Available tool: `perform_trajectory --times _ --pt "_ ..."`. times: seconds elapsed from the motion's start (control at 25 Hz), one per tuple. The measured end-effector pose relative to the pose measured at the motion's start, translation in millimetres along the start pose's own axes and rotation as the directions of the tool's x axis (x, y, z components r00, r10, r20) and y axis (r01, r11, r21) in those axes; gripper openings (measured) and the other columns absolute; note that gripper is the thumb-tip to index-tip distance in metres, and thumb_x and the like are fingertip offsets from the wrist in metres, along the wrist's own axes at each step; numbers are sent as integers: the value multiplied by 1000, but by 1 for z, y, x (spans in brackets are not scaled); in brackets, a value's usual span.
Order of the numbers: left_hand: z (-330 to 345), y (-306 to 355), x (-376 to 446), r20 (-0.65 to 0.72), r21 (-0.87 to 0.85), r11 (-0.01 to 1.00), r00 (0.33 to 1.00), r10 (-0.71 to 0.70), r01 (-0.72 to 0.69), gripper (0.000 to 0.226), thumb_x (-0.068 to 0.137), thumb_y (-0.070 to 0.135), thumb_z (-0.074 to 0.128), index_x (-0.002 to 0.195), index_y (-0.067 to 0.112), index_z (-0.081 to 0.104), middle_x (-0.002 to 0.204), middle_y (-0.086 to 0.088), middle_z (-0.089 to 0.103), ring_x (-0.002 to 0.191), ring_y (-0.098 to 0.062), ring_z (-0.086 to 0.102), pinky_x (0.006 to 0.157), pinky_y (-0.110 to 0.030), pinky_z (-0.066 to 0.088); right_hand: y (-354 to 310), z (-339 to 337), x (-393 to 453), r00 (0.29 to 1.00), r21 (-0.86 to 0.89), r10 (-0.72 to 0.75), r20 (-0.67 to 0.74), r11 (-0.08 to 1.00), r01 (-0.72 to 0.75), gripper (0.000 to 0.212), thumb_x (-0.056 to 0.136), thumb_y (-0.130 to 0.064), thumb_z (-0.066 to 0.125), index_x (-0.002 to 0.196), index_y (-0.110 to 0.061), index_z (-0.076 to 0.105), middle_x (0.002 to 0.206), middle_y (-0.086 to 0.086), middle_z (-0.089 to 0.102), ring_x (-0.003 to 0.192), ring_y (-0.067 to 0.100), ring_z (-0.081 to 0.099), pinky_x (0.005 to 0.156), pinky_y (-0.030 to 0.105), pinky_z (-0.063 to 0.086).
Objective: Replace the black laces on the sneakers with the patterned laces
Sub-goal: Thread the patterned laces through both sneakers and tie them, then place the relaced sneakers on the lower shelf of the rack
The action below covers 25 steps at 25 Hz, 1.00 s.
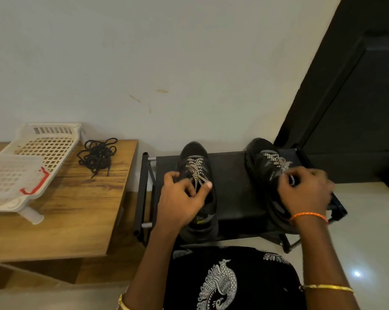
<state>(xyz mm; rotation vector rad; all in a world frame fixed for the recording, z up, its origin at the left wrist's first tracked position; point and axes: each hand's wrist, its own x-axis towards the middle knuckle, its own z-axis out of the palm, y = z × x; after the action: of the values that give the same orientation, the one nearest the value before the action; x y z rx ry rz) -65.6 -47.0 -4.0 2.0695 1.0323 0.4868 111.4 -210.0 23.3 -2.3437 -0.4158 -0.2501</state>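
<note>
Two black sneakers stand side by side on a low black rack (231,193), both threaded with black-and-white patterned laces. My left hand (180,198) grips the left sneaker (197,153) around its tongue and collar, thumb beside the patterned lace (195,168). My right hand (305,191) curls over the collar of the right sneaker (259,151), fingers at its patterned lace (276,161). The black laces (97,156) lie in a loose tangle on the wooden table (77,215), away from both hands.
Two white perforated plastic trays (43,148), one with red clips, sit on the wooden table at the left. A pale wall stands behind the rack. A dark door (357,108) is at the right, with pale tiled floor (368,242) below it.
</note>
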Motion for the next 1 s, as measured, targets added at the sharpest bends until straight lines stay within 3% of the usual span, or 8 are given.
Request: perform_trajectory --times 0.08,0.16,0.36,0.52,0.68,0.8,0.88,1.0 --pt "-2 1 -13 188 140 988 978 -86 60 47 70 69 64 75 22 60 145 0 25 125 -23 43 102 -43 42 21 -24 4 907 -244 282 313 947 -210 37 77 -35 74 106 -16 63 129 19 41 120 42 38 99 50 37" --pt "-3 0 -21 314 124 990 943 -106 70 54 63 71 70 88 24 63 150 -1 18 126 -28 44 104 -41 41 32 -29 3 775 -282 334 537 936 -209 53 71 -33 80 116 -16 59 130 20 45 118 39 45 100 48 41" --pt "-9 4 -21 426 147 989 903 -62 -2 55 65 36 86 111 18 60 159 -15 4 145 -33 14 112 -37 28 22 -28 -8 874 -156 148 462 984 -85 42 74 -19 79 113 -8 66 111 20 64 111 36 55 97 40 44" --pt "-2 11 -27 362 138 990 932 -15 -37 51 68 30 85 112 14 65 155 -19 18 142 -35 23 113 -39 30 -3 -19 -34 886 -15 71 458 997 -72 35 73 -26 79 104 -14 69 102 15 68 104 34 58 91 34 46" --pt "-1 24 -34 320 156 986 948 -2 -51 50 67 35 84 109 16 67 141 -13 40 137 -32 32 106 -39 34 -31 -15 -46 856 -52 -24 516 997 59 35 74 -31 78 105 -19 68 106 12 67 105 33 58 86 32 45" --pt "-16 33 -34 314 164 982 949 33 -88 44 64 40 85 98 16 68 118 -7 58 119 -29 51 95 -36 44 -40 -24 -41 844 -84 -62 533 988 126 37 73 -38 77 104 -22 66 108 10 67 105 32 58 84 32 45" --pt "-29 42 -33 324 164 981 945 42 -100 53 62 45 85 105 18 68 111 -2 64 109 -23 59 91 -36 49 -47 -38 -33 837 -108 -93 539 978 178 40 73 -42 76 106 -23 65 112 11 65 107 33 57 85 33 45" --pt "-58 66 -43 391 95 995 920 -14 -25 80 62 45 85 132 21 54 133 -3 54 116 -23 56 88 -42 55 -62 -66 -23 796 -43 -154 585 975 220 44 72 -45 74 108 -22 62 114 10 63 106 31 58 91 38 49"
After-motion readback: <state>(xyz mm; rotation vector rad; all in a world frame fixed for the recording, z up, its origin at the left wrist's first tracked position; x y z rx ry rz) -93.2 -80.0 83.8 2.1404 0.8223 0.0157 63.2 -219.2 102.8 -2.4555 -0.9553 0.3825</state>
